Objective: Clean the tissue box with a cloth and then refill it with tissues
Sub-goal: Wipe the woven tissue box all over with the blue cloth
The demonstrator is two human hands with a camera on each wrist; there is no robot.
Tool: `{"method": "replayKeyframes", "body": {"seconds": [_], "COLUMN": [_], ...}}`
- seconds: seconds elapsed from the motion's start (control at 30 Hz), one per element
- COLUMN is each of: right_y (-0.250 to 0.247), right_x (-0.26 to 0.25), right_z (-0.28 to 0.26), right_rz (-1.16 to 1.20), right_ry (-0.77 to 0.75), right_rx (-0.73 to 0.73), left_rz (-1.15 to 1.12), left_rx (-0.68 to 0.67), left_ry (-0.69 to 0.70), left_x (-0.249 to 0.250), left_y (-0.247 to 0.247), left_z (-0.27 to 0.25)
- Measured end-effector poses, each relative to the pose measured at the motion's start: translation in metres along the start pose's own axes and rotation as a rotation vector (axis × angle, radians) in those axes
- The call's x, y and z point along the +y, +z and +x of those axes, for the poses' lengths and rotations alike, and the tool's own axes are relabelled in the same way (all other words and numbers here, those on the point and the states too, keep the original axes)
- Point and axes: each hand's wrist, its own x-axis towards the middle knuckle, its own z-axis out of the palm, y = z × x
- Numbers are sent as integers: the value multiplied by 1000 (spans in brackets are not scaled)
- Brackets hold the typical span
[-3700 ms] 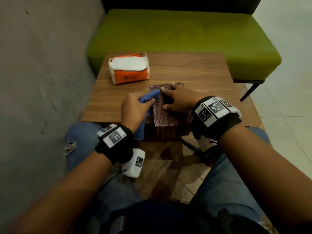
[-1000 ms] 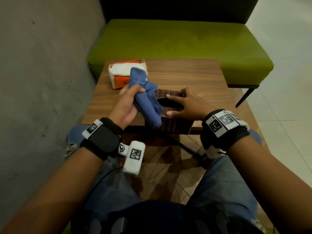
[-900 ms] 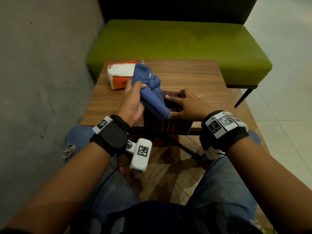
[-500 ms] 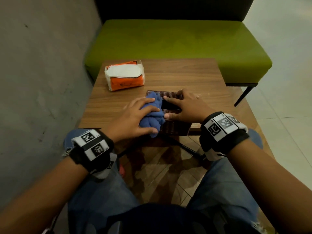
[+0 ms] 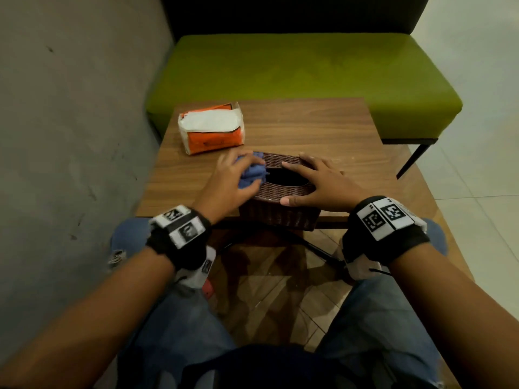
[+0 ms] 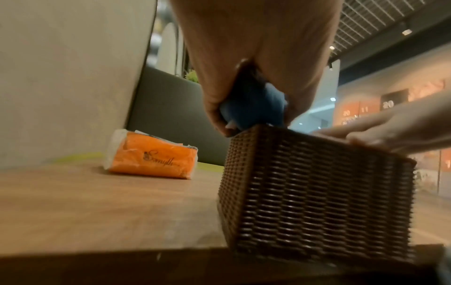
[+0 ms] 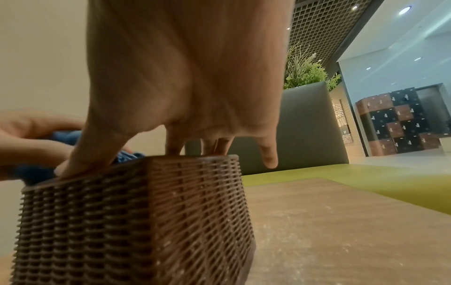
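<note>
A dark brown woven tissue box (image 5: 280, 211) (image 6: 317, 192) (image 7: 136, 221) stands at the near edge of the wooden table (image 5: 309, 130), its oval top opening dark. My left hand (image 5: 233, 181) (image 6: 244, 77) grips a bunched blue cloth (image 5: 252, 174) (image 6: 253, 104) (image 7: 36, 173) and presses it on the box's top left end. My right hand (image 5: 317, 183) (image 7: 185, 96) lies flat on the box's right part, fingers spread and straight, thumb along the near rim. An orange and white tissue pack (image 5: 212, 130) (image 6: 151, 162) lies on the table behind the box, to the left.
A green bench (image 5: 303, 74) runs behind the table. A grey wall (image 5: 70, 136) stands close on the left. The box overhangs the table's near edge above my knees. Bare table surface lies right of the box (image 7: 329, 221).
My left hand lifted the cloth off the box's left side, then lowered it and now pushes it further back along the top's left end. The right hand kept steadying the box.
</note>
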Motion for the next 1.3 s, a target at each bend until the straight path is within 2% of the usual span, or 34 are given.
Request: {"method": "replayKeyframes", "body": {"seconds": [0.13, 0.27, 0.3, 0.4, 0.47, 0.6, 0.63, 0.67, 0.77, 0.8, 0.93, 1.0, 1.13, 1.2, 1.3], "right_y": [5, 14, 17, 24, 27, 32, 33, 35, 35, 34, 29, 27, 37, 42, 42], "right_x": [4, 0, -2, -3, -3, -4, -5, -5, -6, -6, -1, 2, -8, -10, -9], "right_z": [2, 1, -1, -3, -2, 3, 4, 4, 4, 4, 1, 0, 1, 2, -2], "right_rz": [25, -2, -19, -56, -49, 4, 16, 29, 35, 36, 134, 170, 247, 283, 315], "right_ry": [-32, -40, -33, -31, -43, -37, -31, -22, -14, -19, -74, -87, -71, -63, -71], "right_rx": [-7, 71, 103, 164, 169, 210, 231, 240, 237, 228, 176, 179, 308, 342, 325], "left_rz": [-51, 5, 7, -19, -46, -79, -65, -46, -49, -49, -60, -9, -21, -28, -66], "left_rx": [-83, 71, 69, -84, -118, 174, 201, 171, -33, -31, 233, 254, 327, 268, -3], "left_ry": [107, 27, 29, 181, 199, -5, -23, -8, 103, 102, -48, -73, -112, -70, 148], "left_x": [-6, -3, 6, 28, 21, -2, 3, 13, 25, 19, 0, 3, 1, 16, 53], "left_y": [-12, -10, -3, 12, 4, -6, -2, 5, 13, 8, 1, 11, 13, 17, 31], "left_z": [-22, 11, 11, -22, -36, -18, -19, -24, -48, -46, -13, -10, -13, -16, -29]}}
